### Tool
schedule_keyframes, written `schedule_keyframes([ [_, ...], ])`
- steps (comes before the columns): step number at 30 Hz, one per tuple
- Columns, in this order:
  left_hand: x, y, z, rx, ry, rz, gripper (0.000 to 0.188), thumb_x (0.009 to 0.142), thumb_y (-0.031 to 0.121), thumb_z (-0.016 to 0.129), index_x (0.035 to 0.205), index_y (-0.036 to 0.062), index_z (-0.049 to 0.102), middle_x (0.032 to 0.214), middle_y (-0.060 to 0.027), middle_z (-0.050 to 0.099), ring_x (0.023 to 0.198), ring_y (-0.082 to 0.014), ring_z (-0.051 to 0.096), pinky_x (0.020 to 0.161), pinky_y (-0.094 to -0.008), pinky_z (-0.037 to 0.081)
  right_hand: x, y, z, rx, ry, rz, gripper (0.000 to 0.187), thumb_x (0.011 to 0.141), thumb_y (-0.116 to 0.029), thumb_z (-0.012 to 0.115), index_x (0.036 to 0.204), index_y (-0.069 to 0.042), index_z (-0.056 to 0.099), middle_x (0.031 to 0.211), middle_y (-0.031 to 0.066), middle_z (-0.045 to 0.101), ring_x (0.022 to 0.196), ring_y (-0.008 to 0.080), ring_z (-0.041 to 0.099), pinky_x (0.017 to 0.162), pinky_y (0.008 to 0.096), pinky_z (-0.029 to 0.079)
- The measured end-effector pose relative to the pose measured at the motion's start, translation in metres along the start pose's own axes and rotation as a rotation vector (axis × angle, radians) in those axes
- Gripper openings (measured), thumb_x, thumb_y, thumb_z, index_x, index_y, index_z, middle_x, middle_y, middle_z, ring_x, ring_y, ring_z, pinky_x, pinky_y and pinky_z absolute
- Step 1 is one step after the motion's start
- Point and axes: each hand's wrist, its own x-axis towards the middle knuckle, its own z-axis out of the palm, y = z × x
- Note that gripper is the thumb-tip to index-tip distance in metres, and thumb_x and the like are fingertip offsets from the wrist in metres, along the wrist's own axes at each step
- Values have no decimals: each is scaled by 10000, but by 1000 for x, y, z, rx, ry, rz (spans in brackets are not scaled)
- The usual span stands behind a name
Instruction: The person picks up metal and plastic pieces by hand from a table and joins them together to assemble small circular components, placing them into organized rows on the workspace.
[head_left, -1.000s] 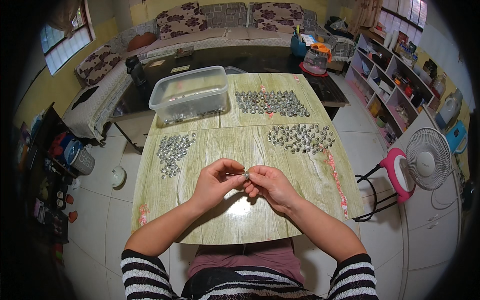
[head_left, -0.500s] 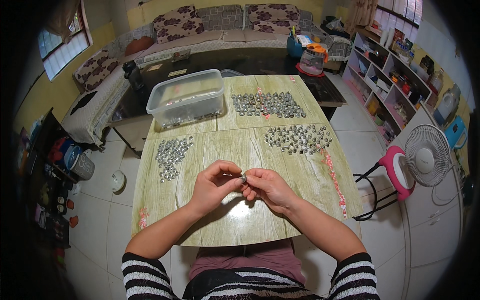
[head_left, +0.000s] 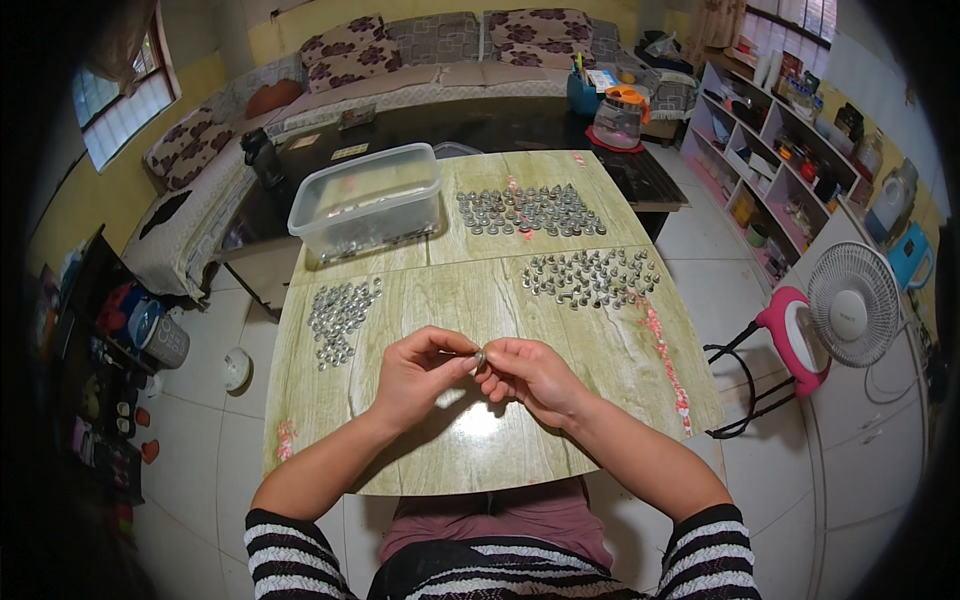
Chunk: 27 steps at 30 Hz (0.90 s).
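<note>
In front of me, over the near half of the table (head_left: 440,300), my left hand (head_left: 422,378) and my right hand (head_left: 538,382) meet. Both are closed, fingertips pinching one small round metal piece (head_left: 480,357) between them. Fingers cover much of it, so its exact kind is unclear. Left of my left hand lies a loose group of small shiny silver round pieces (head_left: 340,318). Beyond my right hand are scattered small metal pieces with upright stems (head_left: 590,277). Further back, similar pointed metal pieces (head_left: 527,210) stand in fairly even rows.
A clear plastic tub (head_left: 368,205) with small metal pieces in its bottom stands at the table's back left. Behind is a dark low table (head_left: 480,125) bearing a glass jar (head_left: 617,122). To the right, a white fan (head_left: 850,312) rests on a pink stool (head_left: 785,325).
Both hands keep hold of the small metal piece, with only slight finger movement. The whole view has shifted a little.
</note>
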Motion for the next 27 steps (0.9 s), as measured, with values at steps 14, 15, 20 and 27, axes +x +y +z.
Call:
schedule_keyframes([
  [14, 114, 15, -5, 554, -158, 134, 133, 687, 33, 624, 804, 0, 570, 745, -47, 599, 694, -95, 570, 626, -217, 463, 2, 5, 2, -115, 43, 4, 150, 845, -150, 446, 863, -10, 495, 727, 61, 545, 593, 101, 535, 546, 207, 454],
  [15, 130, 9, -2, 620, -171, 183, 134, 680, 44, 630, 796, 5, 575, 731, -48, 604, 687, -94, 573, 622, -219, 463, 2, 6, 1, -117, 45, 2, 150, 845, -150, 446, 863, -10, 495, 727, 61, 545, 593, 101, 535, 546, 207, 454],
  [20, 193, -24, 6, 669, -168, 180, 131, 658, 28, 623, 782, 5, 584, 708, -61, 607, 646, -116, 576, 608, -234, 459, 2, 12, 7, -183, 19, -29, 152, 838, -160, 460, 848, -13, 499, 717, 45, 532, 577, 81, 502, 508, 197, 428],
  [27, 226, -47, 28, 839, -249, 154, 111, 647, -2, 620, 749, 8, 576, 679, -55, 595, 617, -107, 558, 577, -236, 445, 1, 13, 7, -240, 8, -14, 154, 835, -159, 469, 857, -10, 503, 720, 37, 527, 599, 75, 497, 539, 190, 429],
])
